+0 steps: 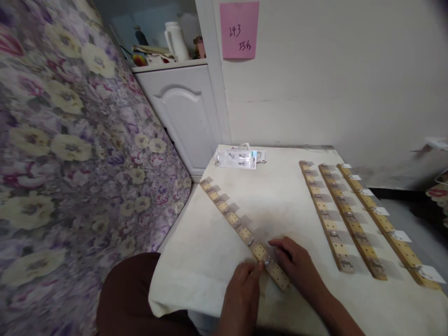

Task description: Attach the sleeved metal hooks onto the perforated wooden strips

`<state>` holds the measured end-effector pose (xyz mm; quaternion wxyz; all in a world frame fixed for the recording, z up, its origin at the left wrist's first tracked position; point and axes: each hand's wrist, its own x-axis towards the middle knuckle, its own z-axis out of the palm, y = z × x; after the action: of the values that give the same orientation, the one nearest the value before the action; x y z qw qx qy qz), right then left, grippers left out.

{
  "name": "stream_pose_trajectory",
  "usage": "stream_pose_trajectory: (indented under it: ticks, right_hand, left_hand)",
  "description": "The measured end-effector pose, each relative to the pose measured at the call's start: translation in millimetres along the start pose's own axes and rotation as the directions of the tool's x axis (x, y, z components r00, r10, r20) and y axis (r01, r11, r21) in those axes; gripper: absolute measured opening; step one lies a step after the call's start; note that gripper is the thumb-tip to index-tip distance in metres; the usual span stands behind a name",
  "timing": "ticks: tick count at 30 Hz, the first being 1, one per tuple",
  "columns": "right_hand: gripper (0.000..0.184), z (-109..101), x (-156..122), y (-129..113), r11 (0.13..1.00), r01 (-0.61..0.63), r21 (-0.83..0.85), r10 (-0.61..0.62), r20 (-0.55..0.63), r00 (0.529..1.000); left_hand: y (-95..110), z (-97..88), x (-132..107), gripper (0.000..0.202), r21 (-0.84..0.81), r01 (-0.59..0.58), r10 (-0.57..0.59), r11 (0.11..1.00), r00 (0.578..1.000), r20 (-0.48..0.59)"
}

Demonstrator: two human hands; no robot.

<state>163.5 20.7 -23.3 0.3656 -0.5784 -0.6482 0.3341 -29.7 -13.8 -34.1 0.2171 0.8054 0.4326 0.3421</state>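
Observation:
A long wooden strip (231, 218) with rows of small holes and metal clips lies slanted across the white table (280, 196). My left hand (242, 291) pinches the strip's near end from the left, fingers closed on it. My right hand (297, 266) lies over the same end from the right, fingertips curled down onto the strip by a small metal clip (268, 262).
Three more wooden strips (353, 226) lie side by side at the table's right, the rightmost with white tags. A clear packet (240, 157) lies at the far edge. A flowered mattress (70, 140) leans at left, with a white cabinet (185, 112) behind.

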Motion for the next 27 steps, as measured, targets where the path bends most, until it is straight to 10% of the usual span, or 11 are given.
stream_pose_trajectory:
  ticks: [27]
  right_hand:
    - [0.026, 0.0, -0.4, 0.8, 1.000, -0.011, -0.017, 0.011, 0.005, 1.000]
  left_hand:
    - [9.4, -4.5, 4.4, 0.031, 0.069, 0.029, -0.030, 0.997, 0.999, 0.012]
